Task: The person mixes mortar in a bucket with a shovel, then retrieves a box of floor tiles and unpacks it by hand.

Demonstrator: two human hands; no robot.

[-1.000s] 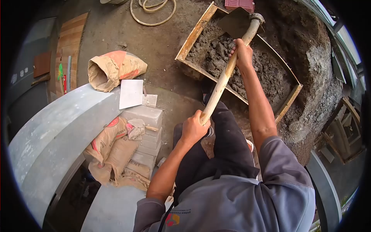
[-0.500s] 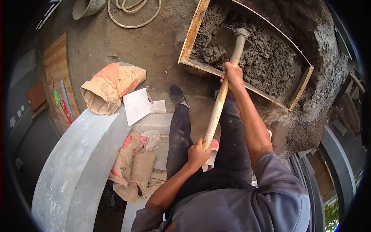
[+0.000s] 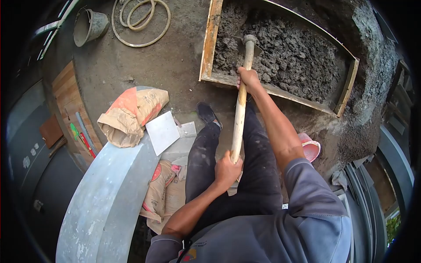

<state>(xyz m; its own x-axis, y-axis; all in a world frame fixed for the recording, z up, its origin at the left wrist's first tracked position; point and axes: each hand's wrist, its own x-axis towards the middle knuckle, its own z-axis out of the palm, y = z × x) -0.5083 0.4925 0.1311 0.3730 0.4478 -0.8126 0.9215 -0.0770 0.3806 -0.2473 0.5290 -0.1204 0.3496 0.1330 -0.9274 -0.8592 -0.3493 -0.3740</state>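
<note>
A hoe with a pale wooden handle (image 3: 240, 111) slants from my lap up into a wooden-sided mixing trough (image 3: 280, 93). My left hand (image 3: 228, 169) is closed around the lower end of the handle. Higher up, close to the trough's near board, my right hand (image 3: 248, 79) wraps the same handle. The hoe's head (image 3: 249, 39) sits in lumpy grey wet mortar (image 3: 294, 57) at the left part of the trough; its blade is mostly hidden in the mix.
An opened paper cement bag (image 3: 136, 111) lies left beside a white tile (image 3: 163, 133) and a grey curved ledge (image 3: 105, 188). More cement bags (image 3: 158, 188) are below. A bucket (image 3: 90, 27) and coiled hose (image 3: 142, 22) lie at the back; a pink bucket (image 3: 309, 148) stands right.
The hoe head has shifted left within the trough and its blade is now less visible. Both hands keep their grip. The view has shifted, bringing the pink bucket into sight.
</note>
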